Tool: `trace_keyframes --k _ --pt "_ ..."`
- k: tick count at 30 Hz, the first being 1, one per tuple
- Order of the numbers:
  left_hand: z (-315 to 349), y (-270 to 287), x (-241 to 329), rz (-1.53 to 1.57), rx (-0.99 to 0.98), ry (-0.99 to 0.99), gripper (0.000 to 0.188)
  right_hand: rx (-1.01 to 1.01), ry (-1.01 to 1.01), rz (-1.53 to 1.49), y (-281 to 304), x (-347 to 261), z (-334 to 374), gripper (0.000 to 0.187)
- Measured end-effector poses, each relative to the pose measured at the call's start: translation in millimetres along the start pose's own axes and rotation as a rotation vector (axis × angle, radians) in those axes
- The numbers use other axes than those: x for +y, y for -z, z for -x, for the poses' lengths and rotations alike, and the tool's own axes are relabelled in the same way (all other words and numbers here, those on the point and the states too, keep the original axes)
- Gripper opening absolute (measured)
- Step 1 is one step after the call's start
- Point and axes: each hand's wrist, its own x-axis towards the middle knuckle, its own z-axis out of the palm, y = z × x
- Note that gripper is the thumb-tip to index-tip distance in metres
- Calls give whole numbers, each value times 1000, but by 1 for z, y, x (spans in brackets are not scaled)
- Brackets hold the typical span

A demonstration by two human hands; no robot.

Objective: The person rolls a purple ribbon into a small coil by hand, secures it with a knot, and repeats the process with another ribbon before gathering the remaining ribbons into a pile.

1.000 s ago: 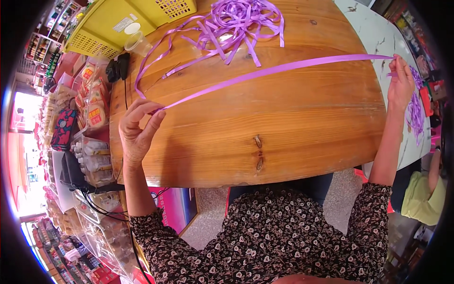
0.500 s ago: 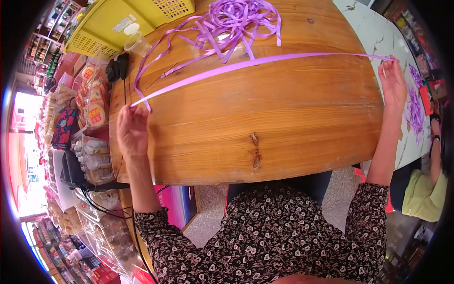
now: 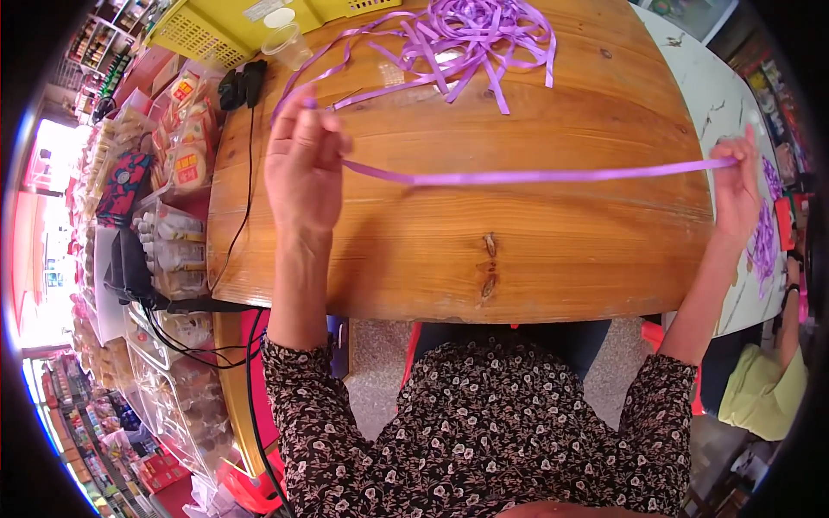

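Observation:
A purple ribbon [image 3: 518, 178] stretches between my two hands above the wooden table [image 3: 414, 259], sagging slightly near its left end. My left hand [image 3: 302, 173] is raised over the table's left part, its fingers closed on the ribbon. A bit of purple also shows at its fingertips. Over the right edge of the table, my right hand [image 3: 737, 190] pinches the other end, with one finger pointing up. At the far side lies a tangled heap of purple ribbons [image 3: 484, 39]; one loose strand runs from it leftward, passing behind my left hand.
A yellow plastic basket [image 3: 203, 39] and a clear plastic cup [image 3: 287, 45] stand at the far left, near a black corded object [image 3: 242, 85]. Packaged goods [image 3: 177, 233] line the left side. A white marbled table [image 3: 704, 86] adjoins at right, with more purple ribbon and another person [image 3: 764, 388].
My left hand has moved rightward and away from me, bringing my hands closer together. My right hand sits a little lower in view. The ribbon between them has lost its upward bow.

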Motion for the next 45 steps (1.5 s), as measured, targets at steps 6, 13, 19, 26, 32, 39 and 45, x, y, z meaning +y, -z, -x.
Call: trace_keyframes --k 6,13,19,26,32,39,45 --pt "29 -37 -29 -66 -135 130 13 -188 -74 815 -107 85 26 37" --pt "38 -71 -43 -30 -183 206 14 -365 -220 726 -147 134 46 26" --pt "42 -77 -54 -113 -162 232 15 -427 -279 707 -143 143 51 20" --pt "46 -82 -62 -262 -248 155 12 -467 -220 777 -149 144 58 28" --pt "48 -81 -61 -336 -326 119 9 -592 -43 1022 -154 142 56 37" --pt "52 -82 -62 -296 -369 212 6 -710 198 1049 -150 148 56 31" --pt "51 -83 -64 -293 -402 247 3 -719 252 1057 -147 147 57 27"
